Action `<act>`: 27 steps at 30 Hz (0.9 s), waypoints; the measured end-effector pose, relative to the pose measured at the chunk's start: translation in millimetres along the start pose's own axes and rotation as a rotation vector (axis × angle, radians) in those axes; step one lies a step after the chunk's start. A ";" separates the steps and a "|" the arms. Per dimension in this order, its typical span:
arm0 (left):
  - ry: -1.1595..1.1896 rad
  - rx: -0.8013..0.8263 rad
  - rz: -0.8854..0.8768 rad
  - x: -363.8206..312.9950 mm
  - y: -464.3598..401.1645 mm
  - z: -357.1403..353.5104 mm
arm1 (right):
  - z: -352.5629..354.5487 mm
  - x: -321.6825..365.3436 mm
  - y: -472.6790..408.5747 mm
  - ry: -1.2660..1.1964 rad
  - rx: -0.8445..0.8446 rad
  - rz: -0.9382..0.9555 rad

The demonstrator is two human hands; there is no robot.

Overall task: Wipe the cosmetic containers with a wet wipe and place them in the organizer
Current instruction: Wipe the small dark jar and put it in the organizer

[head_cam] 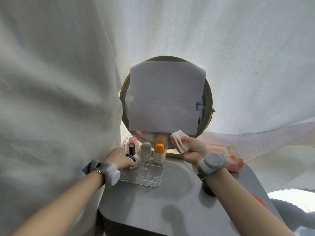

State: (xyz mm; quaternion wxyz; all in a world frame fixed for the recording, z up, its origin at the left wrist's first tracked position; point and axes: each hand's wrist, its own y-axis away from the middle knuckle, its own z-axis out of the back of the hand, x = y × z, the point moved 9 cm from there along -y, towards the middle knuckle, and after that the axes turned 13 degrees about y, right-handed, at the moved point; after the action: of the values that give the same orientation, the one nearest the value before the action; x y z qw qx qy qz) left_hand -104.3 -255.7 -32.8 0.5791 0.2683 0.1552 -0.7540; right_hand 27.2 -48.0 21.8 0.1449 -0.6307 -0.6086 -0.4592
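A clear plastic organizer (pixel 150 178) stands on the grey table. In its back row are a pink-capped item (pixel 132 139), a dark-capped bottle (pixel 131 149), a grey bottle (pixel 145 150) and an orange-capped white bottle (pixel 159 153). My left hand (pixel 119 159) is closed around a small round jar with a dark lid (pixel 132 159), held at the organizer's front left compartment. To the right of the organizer, my right hand (pixel 192 150) holds a folded white wet wipe (pixel 179 140) raised above the table.
A round gold-rimmed mirror (pixel 208 103) covered by a grey cloth (pixel 167 97) stands behind the organizer. A pink wet-wipe pack (pixel 233 160) lies at the right. A dark round object (pixel 208 190) sits under my right wrist. White fabric hangs at the left and behind.
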 end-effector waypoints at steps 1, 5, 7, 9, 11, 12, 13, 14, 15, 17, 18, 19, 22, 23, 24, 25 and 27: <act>-0.028 -0.010 -0.007 -1.1 1.2 -0.9 | 1.1 -0.5 -0.1 0.003 0.000 -0.005; -0.165 -0.036 -0.044 -5.6 2.7 -10.7 | 8.9 -3.4 -3.3 0.010 -0.012 -0.020; -0.198 -0.056 -0.039 -4.0 3.5 -13.5 | 12.6 -4.2 -4.6 0.000 -0.020 -0.024; -0.186 -0.079 -0.005 1.4 3.5 -14.3 | 15.5 -4.3 -5.2 -0.015 -0.033 -0.025; -0.192 -0.108 0.030 4.2 4.6 -13.7 | 18.1 -4.5 -5.4 -0.028 -0.041 -0.029; -0.198 -0.117 0.040 4.8 4.7 -13.2 | 18.5 -4.8 -5.6 -0.030 -0.038 -0.032; -0.207 -0.119 0.042 4.3 4.8 -13.5 | 19.0 -4.9 -5.5 -0.030 -0.037 -0.035; -0.220 -0.114 0.035 2.9 4.8 -14.1 | 20.2 -4.7 -5.0 -0.031 -0.038 -0.039; -0.245 -0.102 0.019 0.6 4.6 -15.2 | 21.2 -4.4 -4.8 -0.035 -0.038 -0.042; -0.300 -0.074 -0.030 -5.6 3.3 -17.5 | 25.2 -1.5 -6.3 -0.041 -0.040 -0.038; -0.311 -0.059 -0.051 -8.7 2.9 -18.1 | 28.1 0.6 -7.1 -0.040 -0.045 -0.034; -0.307 -0.048 -0.062 -10.5 2.2 -16.3 | 29.1 2.0 -8.5 -0.036 -0.051 -0.036; -0.323 -0.091 -0.119 -29.0 1.8 -0.6 | 38.6 8.9 -9.3 -0.022 -0.067 -0.017; -0.336 -0.136 -0.156 -40.4 1.5 6.9 | 41.4 11.1 -8.4 -0.011 -0.069 -0.012; -0.348 -0.182 -0.195 -55.2 1.8 12.2 | 47.0 14.6 -6.0 -0.001 -0.078 -0.006; -0.358 -0.221 -0.219 -66.6 2.2 18.3 | 49.0 15.5 -5.4 0.008 -0.087 -0.011; -0.335 -0.203 -0.266 -95.1 2.3 15.2 | 62.6 20.7 -1.5 -0.003 -0.117 -0.002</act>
State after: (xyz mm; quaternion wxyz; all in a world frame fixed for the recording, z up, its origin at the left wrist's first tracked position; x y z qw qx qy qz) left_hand -87.9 -189.5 35.1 0.5165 0.0570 0.1658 -0.8381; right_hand 47.7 11.8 3.2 0.1064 -0.6382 -0.5813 -0.4935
